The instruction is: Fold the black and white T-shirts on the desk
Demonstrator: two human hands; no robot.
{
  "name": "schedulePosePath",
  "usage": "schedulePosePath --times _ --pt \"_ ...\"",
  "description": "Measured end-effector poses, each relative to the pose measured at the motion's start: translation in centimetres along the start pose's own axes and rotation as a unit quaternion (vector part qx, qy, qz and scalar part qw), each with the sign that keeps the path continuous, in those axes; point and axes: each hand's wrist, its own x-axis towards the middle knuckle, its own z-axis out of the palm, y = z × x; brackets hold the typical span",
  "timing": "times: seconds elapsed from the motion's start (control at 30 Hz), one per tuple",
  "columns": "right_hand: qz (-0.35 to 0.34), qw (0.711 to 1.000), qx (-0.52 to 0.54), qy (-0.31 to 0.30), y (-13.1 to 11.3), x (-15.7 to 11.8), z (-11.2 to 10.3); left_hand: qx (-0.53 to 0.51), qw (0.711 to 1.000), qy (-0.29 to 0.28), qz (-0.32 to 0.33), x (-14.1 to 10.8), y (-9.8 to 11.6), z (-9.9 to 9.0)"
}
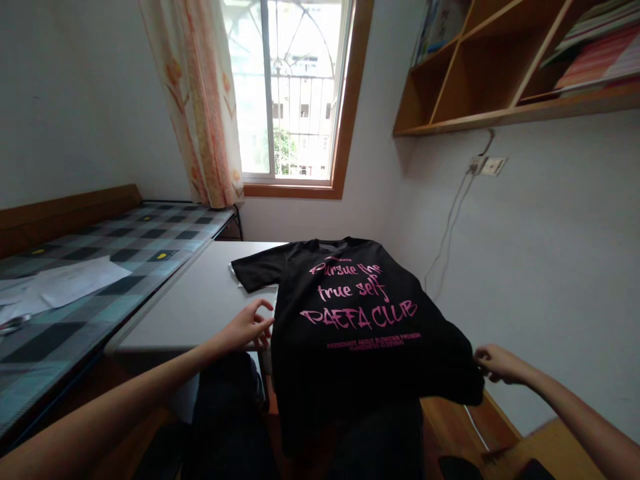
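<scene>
A black T-shirt (350,367) with pink lettering is spread face up over a white table (200,293), its lower part hanging over the front edge above my lap. One sleeve stretches out flat to the left on the tabletop. Beside the shirt's left edge is my left hand (250,325), fingers curved and apart, with nothing visible between them. On the far right, my right hand (500,365) pinches the end of the other sleeve, which is held out past the table. Something white peeks out from under the left sleeve.
To the left stands a bed with a checked cover (115,247), with paper sheets (80,281) on it. A curtain (205,100) hangs beside the window. Wooden shelves (500,67) with books are mounted at upper right, above a socket (494,166) with a dangling cord.
</scene>
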Motion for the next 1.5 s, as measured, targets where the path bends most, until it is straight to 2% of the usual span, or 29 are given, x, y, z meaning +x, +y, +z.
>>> schedulePosePath --times 0.07,0.1,0.13,0.2,0.3,0.4,0.47,0.57,0.63,0.83,0.9,0.97,1.1,1.17,1.2,1.23,1.3,1.37,1.5 --pt "-0.04 0.996 -0.03 0.079 -1.7 0.9 -0.7 0.112 0.987 0.069 0.091 2.7 0.8 -1.4" --pt "-0.066 0.988 -0.037 0.134 -2.9 1.3 -0.9 0.183 0.969 0.101 0.13 4.2 1.1 -2.0" --pt "-0.087 0.977 -0.043 0.192 -4.3 1.6 -1.1 0.255 0.946 0.121 0.162 5.6 1.3 -2.5" --pt "-0.166 0.954 -0.038 0.246 -7.6 1.8 -0.7 0.391 0.889 0.129 0.201 8.4 1.6 -3.3" --pt "-0.293 0.933 -0.026 0.206 -12.6 1.6 1.2 0.532 0.815 0.108 0.202 11.5 1.6 -3.6" --pt "-0.357 0.917 -0.061 0.164 -16.0 1.2 3.5 0.577 0.789 0.101 0.186 13.2 1.6 -4.0" --pt "-0.37 0.911 -0.094 0.158 -17.1 1.2 4.7 0.564 0.799 0.086 0.192 13.7 1.5 -4.7" --pt "-0.362 0.908 -0.117 0.178 -17.6 1.5 5.6 0.515 0.832 0.038 0.202 14.0 1.0 -6.1" --pt "-0.351 0.909 -0.11 0.195 -17.5 1.8 5.9 0.509 0.836 0.036 0.202 13.9 0.4 -6.7" --pt "-0.332 0.913 -0.094 0.218 -17.3 2.2 6.6 0.6 0.77 0.095 0.195 13.4 -0.4 -6.6" --pt "-0.334 0.913 -0.09 0.215 -17.2 2.2 6.6 0.608 0.764 0.114 0.181 13.5 -0.2 -6.9" --pt "-0.338 0.912 -0.084 0.217 -17.0 2.3 6.6 0.588 0.787 0.098 0.161 13.7 0.0 -7.5" --pt "-0.348 0.906 -0.07 0.232 -16.8 2.5 6.7 0.454 0.888 -0.029 0.069 14.8 0.4 -9.2" --pt "-0.347 0.905 -0.065 0.237 -16.8 2.5 6.8 0.383 0.922 -0.054 0.022 15.6 0.6 -10.1" --pt "-0.346 0.905 -0.063 0.238 -16.9 2.5 6.9 0.367 0.93 -0.032 0.008 16.1 0.7 -10.5" --pt "-0.344 0.906 -0.061 0.239 -16.9 2.5 7.0 0.37 0.929 0.013 0.0 16.6 0.7 -10.9" --pt "-0.341 0.907 -0.058 0.24 -16.9 2.4 7.1 0.406 0.905 0.129 -0.016 17.7 0.8 -11.6" --pt "-0.339 0.908 -0.055 0.24 -16.9 2.3 7.1 0.434 0.876 0.205 -0.034 18.8 0.5 -12.1" --pt "-0.337 0.909 -0.05 0.242 -16.9 2.1 7.2 0.441 0.863 0.237 -0.074 20.9 -0.4 -12.3"
